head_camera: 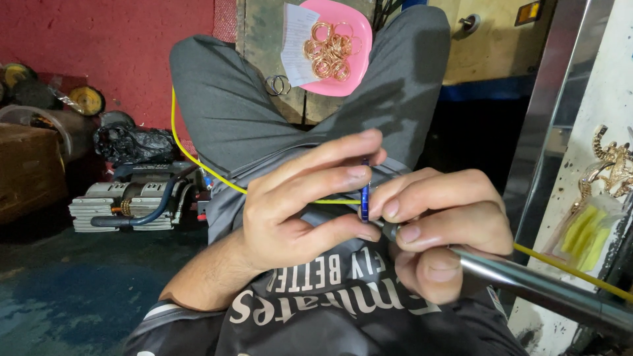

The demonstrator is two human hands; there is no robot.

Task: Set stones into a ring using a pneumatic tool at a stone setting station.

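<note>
My left hand [300,207] pinches a thin dark blue ring [364,191] edge-on between thumb and fingers, over my lap. My right hand [442,224] grips the tip of a grey metal rod-like tool [527,280] that runs off to the lower right, and its fingertips touch the ring from the right. Farther away, between my knees, a pink dish [359,62] holds several gold rings [330,49] and a folded white paper [297,39]. Two silver rings [278,84] lie on the wooden board beside the dish.
A yellow cable [198,158] crosses my grey trouser leg and continues at lower right. A small metal motor [132,198] with a blue hose sits on the dark floor at left, beside a black bag and a wooden box [30,168]. A white spattered panel [593,165] with gold ornaments stands at right.
</note>
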